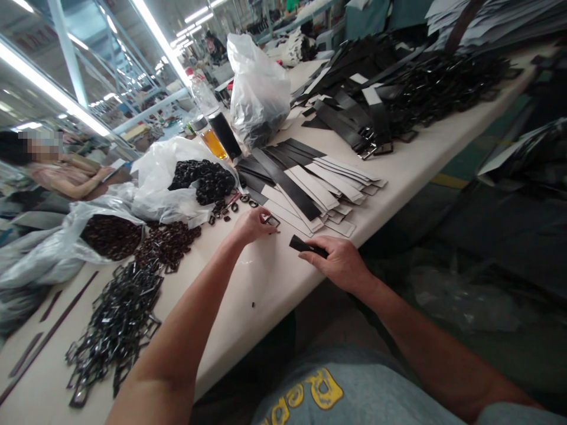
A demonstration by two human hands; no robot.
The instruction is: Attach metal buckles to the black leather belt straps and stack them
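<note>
Between the thumb and fingers of my left hand (251, 226) is a small metal buckle (271, 221), held just over the table. My right hand (339, 260) grips a short black strap (305, 246), its end pointing toward the buckle. The two pieces are apart. Just beyond my hands lies a fanned stack of black and white straps (305, 183). A pile of dark metal buckles (117, 319) spreads to the left of my left forearm. Small black loops (201, 180) fill an open plastic bag, and a few have spilled near my left hand.
Brown loops (115, 236) spill from another bag at the left. A white plastic bag (257, 82), an amber bottle (212, 140) and a black bottle (225, 136) stand farther back. Straps with buckles (434, 88) are heaped at the right. A person (66, 168) sits across the table.
</note>
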